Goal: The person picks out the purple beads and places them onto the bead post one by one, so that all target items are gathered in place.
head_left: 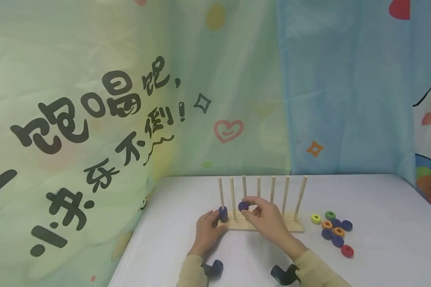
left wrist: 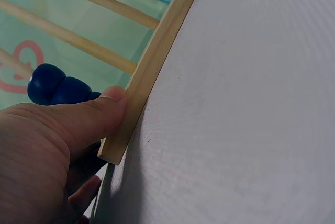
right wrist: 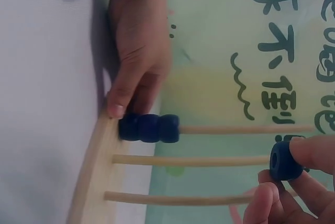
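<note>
- A person's right hand (head_left: 269, 217) pinches a dark blue ring (head_left: 243, 206) between thumb and curled fingers (right wrist: 314, 153), holding it among the pegs of the wooden peg rack (head_left: 273, 227), beside the third peg from the rack's left end; the wrist view shows the ring off the pegs, well up from the rack's base.
- The left hand (head_left: 206, 231) rests at the rack's left end, its thumb (left wrist: 102, 111) pressed flat against the edge of the base and its other fingers loosely curled behind it, closed round nothing.
- Three dark blue rings (right wrist: 149, 128) sit stacked at the foot of the first peg (head_left: 221, 193), touching the base, just beside the left thumb.
- A loose cluster of rings (head_left: 333, 231) lies on the white desk (head_left: 380, 223) near the rack's right end: yellow, green, orange, dark blue and one red ring (head_left: 347, 251) farthest from the rack.
- A printed curtain (head_left: 93, 119) with black lettering hangs behind the rack.
</note>
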### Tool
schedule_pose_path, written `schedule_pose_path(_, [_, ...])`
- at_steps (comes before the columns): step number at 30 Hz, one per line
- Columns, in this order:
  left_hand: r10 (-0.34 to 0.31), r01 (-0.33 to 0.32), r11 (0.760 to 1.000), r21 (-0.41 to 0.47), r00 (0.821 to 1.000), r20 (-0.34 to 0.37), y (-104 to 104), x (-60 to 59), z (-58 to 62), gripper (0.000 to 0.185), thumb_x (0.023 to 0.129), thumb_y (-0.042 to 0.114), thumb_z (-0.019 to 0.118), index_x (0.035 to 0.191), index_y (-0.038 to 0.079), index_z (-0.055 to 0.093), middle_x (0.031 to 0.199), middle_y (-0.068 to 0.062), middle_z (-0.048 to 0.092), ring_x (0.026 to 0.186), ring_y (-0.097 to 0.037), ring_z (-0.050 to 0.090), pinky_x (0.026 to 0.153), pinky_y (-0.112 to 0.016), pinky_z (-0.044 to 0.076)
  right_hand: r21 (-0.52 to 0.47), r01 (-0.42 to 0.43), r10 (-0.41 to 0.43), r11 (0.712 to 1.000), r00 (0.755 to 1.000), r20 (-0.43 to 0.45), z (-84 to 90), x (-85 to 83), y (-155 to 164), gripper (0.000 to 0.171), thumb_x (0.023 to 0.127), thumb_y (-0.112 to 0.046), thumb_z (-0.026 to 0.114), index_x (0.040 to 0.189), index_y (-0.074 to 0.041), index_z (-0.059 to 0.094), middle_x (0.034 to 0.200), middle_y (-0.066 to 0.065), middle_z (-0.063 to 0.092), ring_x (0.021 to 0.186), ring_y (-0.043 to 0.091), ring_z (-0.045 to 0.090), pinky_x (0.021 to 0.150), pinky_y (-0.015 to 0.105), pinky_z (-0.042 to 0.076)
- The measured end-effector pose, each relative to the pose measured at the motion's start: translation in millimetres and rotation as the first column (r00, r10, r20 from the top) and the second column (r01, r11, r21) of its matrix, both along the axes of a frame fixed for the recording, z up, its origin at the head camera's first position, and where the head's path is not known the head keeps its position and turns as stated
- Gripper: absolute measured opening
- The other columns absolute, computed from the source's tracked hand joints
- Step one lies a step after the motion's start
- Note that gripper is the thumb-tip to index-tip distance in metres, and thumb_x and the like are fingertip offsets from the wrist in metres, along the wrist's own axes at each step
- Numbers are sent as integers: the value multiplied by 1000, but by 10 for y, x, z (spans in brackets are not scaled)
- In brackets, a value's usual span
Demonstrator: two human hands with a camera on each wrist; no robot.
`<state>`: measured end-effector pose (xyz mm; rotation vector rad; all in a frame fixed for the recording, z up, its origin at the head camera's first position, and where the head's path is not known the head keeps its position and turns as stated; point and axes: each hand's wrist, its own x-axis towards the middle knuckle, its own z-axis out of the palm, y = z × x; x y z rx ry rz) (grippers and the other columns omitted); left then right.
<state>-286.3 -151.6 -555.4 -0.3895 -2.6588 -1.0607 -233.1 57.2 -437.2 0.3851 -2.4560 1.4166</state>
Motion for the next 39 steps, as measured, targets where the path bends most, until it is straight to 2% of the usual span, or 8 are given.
schedule_pose_path(6, [-2, 2, 1000, -12, 1000, 4, 1, 16, 14, 56, 73, 36, 71, 124, 17, 56, 121, -7, 59, 118, -33, 46, 100, -54, 27, -6, -10, 9, 1000, 999, -51, 119, -53, -48, 33, 78, -18, 70, 110, -16, 62, 99, -2, 65, 62, 9, 57, 49, 22, 47])
schedule_pose_path(13, [1, -1, 1000, -21, 1000, 7, -10, 9, 0, 56, 73, 35, 71, 124, 20, 56, 120, -5, 59, 118, -31, 46, 101, -53, 26, 28, -34, 36, 999, 996, -77, 267, -101, -96, 30, 80, -22, 68, 109, -18, 62, 99, -7, 64, 63, 7, 58, 50, 23, 48])
schedule_pose_path(18, [1, -1, 1000, -13, 1000, -3, -9, 2, -9, 55, 72, 34, 72, 123, 20, 57, 119, -5, 60, 117, -30, 48, 101, -52, 28, 55, -59, 67, 997, 987, -144, 363, -128, -129, 30, 80, -24, 68, 109, -17, 63, 97, -10, 63, 62, 5, 57, 51, 23, 47])
schedule_pose_path(22, [4, -4, 1000, -11, 1000, 12, -8, -1, -20, 55, 73, 34, 71, 123, 20, 57, 120, -5, 59, 118, -30, 46, 101, -52, 27, 63, -55, 66, 997, 979, -192, 408, -163, -145, 30, 79, -23, 69, 109, -19, 63, 98, -11, 64, 60, 2, 56, 50, 21, 47])
schedule_pose_path(26, [3, -3, 1000, -3, 1000, 17, -7, -5, -21, 54, 72, 34, 72, 123, 20, 57, 120, -5, 59, 117, -31, 47, 100, -53, 27, 52, -48, 57, 998, 978, -200, 461, -182, -170, 30, 79, -22, 70, 109, -20, 63, 98, -10, 64, 60, 2, 55, 51, 21, 47])
schedule_pose_path(34, [5, -6, 1000, -25, 1000, -19, 8, -18, -26, 51, 70, 33, 74, 119, 29, 58, 95, 6, 63, 92, -16, 55, 91, -44, 38, 49, -37, 46, 998, 976, -213, 547, -197, -220, 30, 79, -23, 70, 107, -16, 63, 98, -7, 65, 59, 4, 55, 51, 22, 46])
schedule_pose_path(39, [0, -1, 1000, -25, 999, -44, 8, -10, -22, 52, 70, 32, 74, 120, 29, 58, 97, 7, 63, 94, -15, 55, 92, -45, 38, 65, -29, 42, 997, 977, -210, 578, -224, -232, 30, 80, -25, 69, 107, -17, 63, 98, -7, 64, 60, 4, 55, 52, 22, 46])
